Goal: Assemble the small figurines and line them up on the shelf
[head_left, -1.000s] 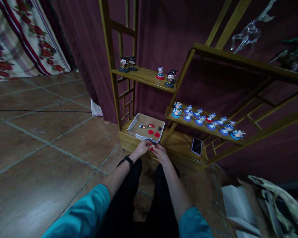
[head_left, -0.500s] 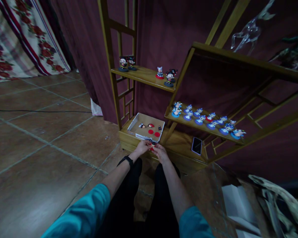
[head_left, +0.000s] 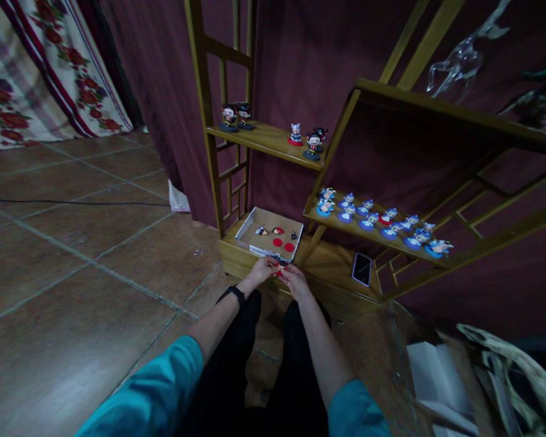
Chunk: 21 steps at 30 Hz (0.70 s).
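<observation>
Currently holding both arms (head_left: 321,343) forward and down over the legs (head_left: 295,364), pinching a small black-and-red figurine (head_left: 281,266) in the fingers of left hand (head_left: 260,271) and right hand (head_left: 295,281), by the near edge of the cardboard box (head_left: 273,221). Pointing its dark end toward the box, red end back; unable to tell the long axis's exact tilt.

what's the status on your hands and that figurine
Left hand and right hand both holding red-and-black figurine. Open box just beyond. Phone off right.
</observation>
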### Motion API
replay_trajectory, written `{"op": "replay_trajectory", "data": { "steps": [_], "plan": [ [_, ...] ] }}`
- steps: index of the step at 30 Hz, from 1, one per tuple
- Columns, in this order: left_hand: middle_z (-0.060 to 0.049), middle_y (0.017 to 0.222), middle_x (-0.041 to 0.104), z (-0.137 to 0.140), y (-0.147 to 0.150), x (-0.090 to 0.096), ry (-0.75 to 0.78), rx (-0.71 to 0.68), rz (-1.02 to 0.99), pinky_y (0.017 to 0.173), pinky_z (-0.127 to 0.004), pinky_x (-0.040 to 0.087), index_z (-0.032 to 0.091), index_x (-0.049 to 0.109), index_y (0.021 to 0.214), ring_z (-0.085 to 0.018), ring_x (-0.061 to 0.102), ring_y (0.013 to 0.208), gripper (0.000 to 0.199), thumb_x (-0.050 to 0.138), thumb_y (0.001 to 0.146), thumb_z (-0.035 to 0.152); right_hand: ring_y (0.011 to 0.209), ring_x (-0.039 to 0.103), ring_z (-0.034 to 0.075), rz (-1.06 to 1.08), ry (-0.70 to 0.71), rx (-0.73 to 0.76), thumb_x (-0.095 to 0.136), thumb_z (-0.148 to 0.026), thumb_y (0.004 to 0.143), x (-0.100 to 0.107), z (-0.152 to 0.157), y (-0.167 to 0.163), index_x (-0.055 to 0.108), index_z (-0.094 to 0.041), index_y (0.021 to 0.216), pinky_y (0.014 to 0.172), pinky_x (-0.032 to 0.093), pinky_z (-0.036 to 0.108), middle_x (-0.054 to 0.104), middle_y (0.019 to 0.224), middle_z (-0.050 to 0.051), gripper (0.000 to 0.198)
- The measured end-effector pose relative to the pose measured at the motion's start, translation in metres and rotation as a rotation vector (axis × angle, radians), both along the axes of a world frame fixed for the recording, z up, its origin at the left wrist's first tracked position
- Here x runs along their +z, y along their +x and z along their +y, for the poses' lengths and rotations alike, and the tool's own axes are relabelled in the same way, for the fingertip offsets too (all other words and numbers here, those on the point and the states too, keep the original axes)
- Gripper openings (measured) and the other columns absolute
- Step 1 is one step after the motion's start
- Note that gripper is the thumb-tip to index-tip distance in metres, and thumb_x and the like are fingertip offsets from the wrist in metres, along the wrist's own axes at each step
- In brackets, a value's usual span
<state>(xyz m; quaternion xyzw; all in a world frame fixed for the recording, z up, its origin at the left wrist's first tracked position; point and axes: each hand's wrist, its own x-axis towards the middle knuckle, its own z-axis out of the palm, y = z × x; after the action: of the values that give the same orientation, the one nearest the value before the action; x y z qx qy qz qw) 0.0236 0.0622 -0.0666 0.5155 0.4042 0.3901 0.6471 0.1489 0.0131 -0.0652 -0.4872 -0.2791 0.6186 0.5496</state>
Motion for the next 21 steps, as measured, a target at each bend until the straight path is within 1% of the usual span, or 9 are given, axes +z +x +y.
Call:
{"op": "replay_trajectory", "data": {
  "steps": [4, 7, 15, 21],
  "plan": [
    [0.001, 0.05, 0.057, -0.002, -0.0004, 0.0063, -0.002, -0.044, 0.022, 0.044, -0.018, 0.036, 0.01, 0.06, 0.07, -0.006, 0.048, 0.041, 0.023, 0.07, 0.058, 0.026, 0.069, 0.061, 0.011, 0.007, 0.016, -0.003, 0.069, -0.023, 0.058, -0.0018, 0.0005, -0.0005, 0.062, -0.02, 0.077, 0.071, 0.047, 0.026, 0.067, 0.077, -0.001, 0.021],
    [0.0, 0.053, 0.059, -0.0017, -0.0008, 0.0077, -0.013, -0.083, 0.041, 0.045, -0.018, 0.036, 0.01, 0.062, 0.069, -0.006, 0.047, 0.043, 0.022, 0.07, 0.058, 0.028, 0.068, 0.061, 0.01, 0.019, 0.034, -0.002, 0.069, -0.023, 0.059, -0.0035, 0.0012, -0.0008, 0.063, -0.02, 0.077, 0.071, 0.047, 0.026, 0.067, 0.076, -0.001, 0.019],
    [0.001, 0.053, 0.057, -0.0009, -0.002, 0.0043, -0.029, -0.094, 0.035, 0.044, -0.018, 0.034, 0.01, 0.061, 0.067, -0.005, 0.045, 0.042, 0.02, 0.067, 0.061, 0.028, 0.075, 0.063, 0.014, 0.059, 0.054, -0.012, 0.068, -0.019, 0.059, -0.0037, 0.0011, -0.0015, 0.064, -0.019, 0.081, 0.076, 0.048, 0.03, 0.068, 0.084, 0.002, 0.023],
    [0.002, 0.049, 0.055, -0.0026, -0.0022, 0.0079, -0.018, -0.116, 0.049, 0.043, -0.018, 0.032, 0.01, 0.06, 0.066, -0.006, 0.045, 0.041, 0.015, 0.064, 0.063, 0.024, 0.072, 0.063, 0.013, 0.052, 0.036, -0.029, 0.068, -0.018, 0.058, -0.0019, 0.0, -0.0017, 0.062, -0.018, 0.079, 0.077, 0.049, 0.031, 0.068, 0.078, 0.001, 0.022]
  ]
}}
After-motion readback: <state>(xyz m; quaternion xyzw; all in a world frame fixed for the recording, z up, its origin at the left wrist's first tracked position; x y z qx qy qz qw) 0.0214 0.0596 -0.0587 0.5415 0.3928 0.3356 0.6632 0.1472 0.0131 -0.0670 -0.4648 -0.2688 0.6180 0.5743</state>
